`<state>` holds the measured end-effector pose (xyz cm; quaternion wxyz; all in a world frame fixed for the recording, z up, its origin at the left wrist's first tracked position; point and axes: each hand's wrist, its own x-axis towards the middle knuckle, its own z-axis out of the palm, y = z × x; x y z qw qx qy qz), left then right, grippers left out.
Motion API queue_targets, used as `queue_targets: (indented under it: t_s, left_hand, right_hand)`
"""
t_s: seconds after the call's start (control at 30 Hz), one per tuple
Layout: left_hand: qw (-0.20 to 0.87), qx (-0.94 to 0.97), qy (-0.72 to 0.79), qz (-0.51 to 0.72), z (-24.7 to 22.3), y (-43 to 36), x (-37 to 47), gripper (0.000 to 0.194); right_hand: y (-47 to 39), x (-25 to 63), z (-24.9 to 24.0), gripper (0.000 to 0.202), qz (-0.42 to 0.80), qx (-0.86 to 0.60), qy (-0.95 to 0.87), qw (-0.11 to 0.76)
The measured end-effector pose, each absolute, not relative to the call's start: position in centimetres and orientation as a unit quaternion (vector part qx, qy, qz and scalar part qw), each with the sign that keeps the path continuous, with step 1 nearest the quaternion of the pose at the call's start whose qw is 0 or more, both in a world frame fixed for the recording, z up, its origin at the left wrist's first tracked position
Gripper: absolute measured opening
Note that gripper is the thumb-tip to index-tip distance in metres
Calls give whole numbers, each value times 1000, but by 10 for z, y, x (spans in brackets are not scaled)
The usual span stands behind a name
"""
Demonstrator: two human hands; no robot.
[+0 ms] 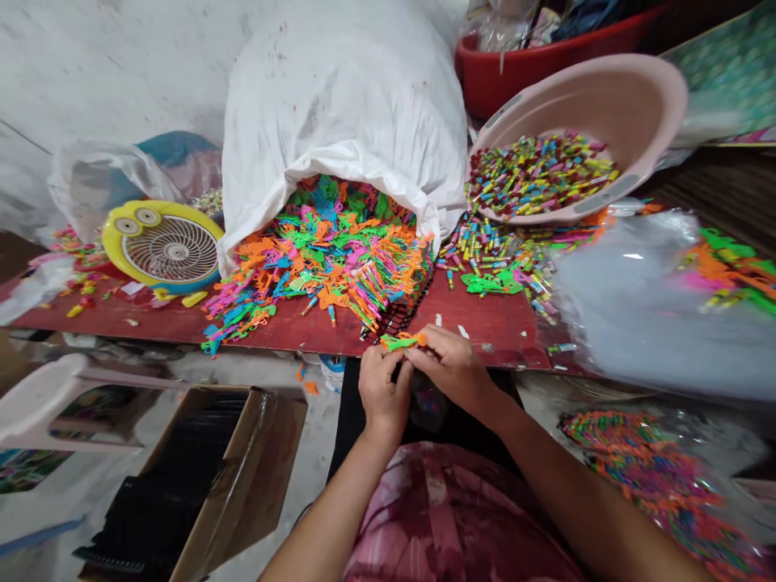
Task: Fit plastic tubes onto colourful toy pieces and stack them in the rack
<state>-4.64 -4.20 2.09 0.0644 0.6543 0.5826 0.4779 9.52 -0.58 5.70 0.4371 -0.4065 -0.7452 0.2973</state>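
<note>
At the table's front edge, my left hand [385,388] and my right hand [452,364] meet around small green and orange plastic pieces [398,343]. The fingers of both hands are closed on these pieces, the right ones near an orange end. Just beyond them lies a black mesh piece [394,318] on the red table [291,330]. A heap of colourful plastic pieces [327,250] spills out of a large white sack [345,89] toward my hands.
A yellow and blue fan [173,246] stands left of the sack. On the right are a tilted pink basin [648,105] with small coloured parts, a red basin [503,77] and clear plastic bags [636,299]. A cardboard box [227,477] with black items sits lower left.
</note>
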Motion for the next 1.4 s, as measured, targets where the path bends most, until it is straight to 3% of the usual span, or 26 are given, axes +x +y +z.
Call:
queue_targets:
  t_s: [0.07,0.23,0.43,0.7,0.97,1.23,1.4]
  left_hand:
    - [87,636,578,503,15,-39,-46,17]
    - [101,591,572,560,7,-25,-42,17]
    - [73,580,578,569,-5,-2,-37,18]
    - [-1,608,597,523,-1,13,-24,16]
    - [-52,594,650,471,-9,12,-32,20]
    - [3,543,677,496,-6,19,-28,18]
    - [-52,585,681,438,2,23,-27,22]
  right_hand:
    - [-5,101,53,14,340,-398,-733,434]
    - [14,120,35,32,419,-475,-603,485]
    - [31,123,13,24,404,-491,-587,502]
    - [29,122,8,24,257,-492,-672,490]
    - [32,123,7,27,275,-497,-673,474]
    - [33,125,6,26,304,-478,-652,505]
    - [32,127,3,23,302,-463,-648,523]
